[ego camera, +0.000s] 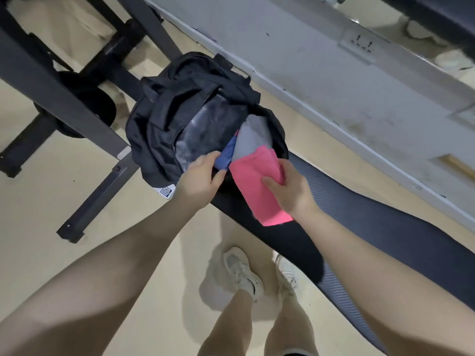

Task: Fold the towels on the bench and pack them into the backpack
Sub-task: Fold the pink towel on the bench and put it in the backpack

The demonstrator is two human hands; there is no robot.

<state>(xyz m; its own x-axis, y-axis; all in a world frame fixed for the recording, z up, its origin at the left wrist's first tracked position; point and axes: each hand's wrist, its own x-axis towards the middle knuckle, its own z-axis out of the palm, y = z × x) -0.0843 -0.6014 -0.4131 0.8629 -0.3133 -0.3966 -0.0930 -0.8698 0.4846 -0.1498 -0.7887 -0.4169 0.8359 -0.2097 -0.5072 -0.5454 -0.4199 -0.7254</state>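
Note:
A black backpack [180,109] lies open on the far end of the black padded bench [380,227]. A folded grey towel [253,138] and a blue towel [227,155] sit inside its opening. My right hand [290,191] grips a folded pink towel [257,186], whose upper end reaches into the opening while the lower end hangs over the bench. My left hand [203,181] grips the near rim of the backpack beside the blue towel.
Black metal frame bars [64,98] of gym equipment and a weight plate [102,106] stand left of the bench on the beige floor. A grey wall with a socket [358,46] runs behind. My legs and white shoes [244,273] stand below the bench.

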